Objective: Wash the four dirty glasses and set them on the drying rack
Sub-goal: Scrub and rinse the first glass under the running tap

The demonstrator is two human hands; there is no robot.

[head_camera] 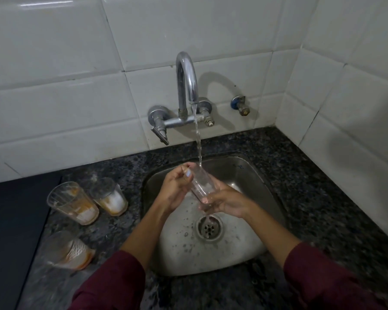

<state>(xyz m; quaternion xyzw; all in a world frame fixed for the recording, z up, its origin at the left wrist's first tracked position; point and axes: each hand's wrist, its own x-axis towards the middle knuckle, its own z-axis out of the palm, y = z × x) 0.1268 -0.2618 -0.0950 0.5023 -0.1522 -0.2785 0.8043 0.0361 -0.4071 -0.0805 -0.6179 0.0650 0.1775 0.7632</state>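
Over the steel sink [251,175], I had both hands on one clear glass [201,183], held tilted with its mouth up toward the tap [186,83] and its base low. My right hand [226,201] cupped the base, fingers curled round the lower end. My left hand [177,189] gripped the upper part, thumb lying along the side of the glass near the rim. The stream of water [197,135] fell from the spout and met the glass at its rim, just beside my left thumb. Dark red sleeves [112,283] covered both my forearms up to a little below the wrists.

Below my hands the basin was wet and speckled with droplets, with the round drain [209,228] just beneath the base of the glass. The tap's lever handle [160,133] hung on the left of the wall fitting, and a small separate valve [241,106] stuck out of the white tiles [54,97] to the right.

On the dark speckled counter [311,198] left of the sink, three dirty glasses waited, each smeared with orange residue. Two stood close together: the front-left glass [73,203] and the back glass [109,195] nearer the sink. A third, nearest glass [67,251] sat apart from them toward me, blurred. Further left lay a flat dark surface [14,231]; I could not tell what it was.
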